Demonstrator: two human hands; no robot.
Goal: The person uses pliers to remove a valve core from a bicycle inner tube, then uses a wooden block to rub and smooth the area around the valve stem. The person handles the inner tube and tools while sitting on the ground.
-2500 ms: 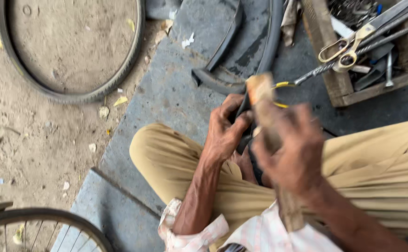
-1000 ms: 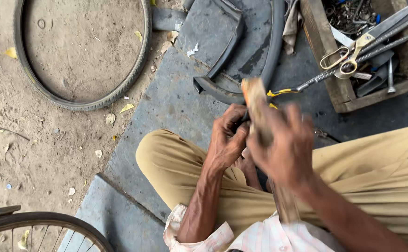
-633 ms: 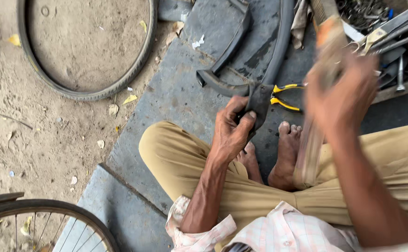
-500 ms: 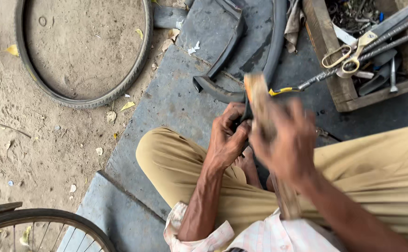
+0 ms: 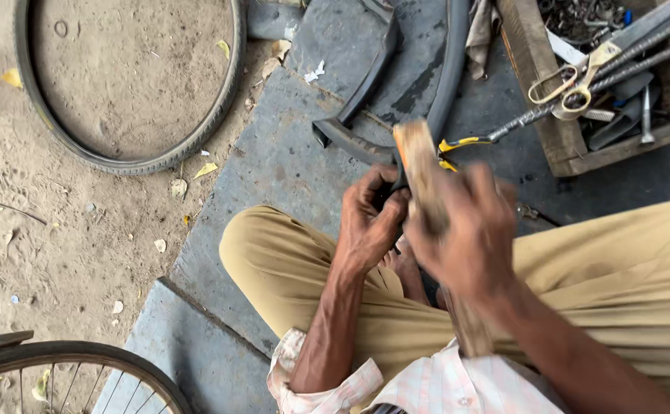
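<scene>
Striking step, by look of it. Right hand (image 5: 469, 234) clamped on wooden block (image 5: 421, 180), blurred. Left hand (image 5: 371, 222) closed around dark tool (image 5: 398, 178) at centre, pliers (image 5: 457, 146) at 1 o'clock. Next blow needs steady left grip, square hit.

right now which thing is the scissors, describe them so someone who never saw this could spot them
Start at the wooden box at the top right, on the grey slab beyond the person's knees. The scissors lie across its near-left edge, handles toward the corner, long blades running up to the right. Their pale brass-coloured loop handles set them apart from the dark metal tools around them.
</scene>
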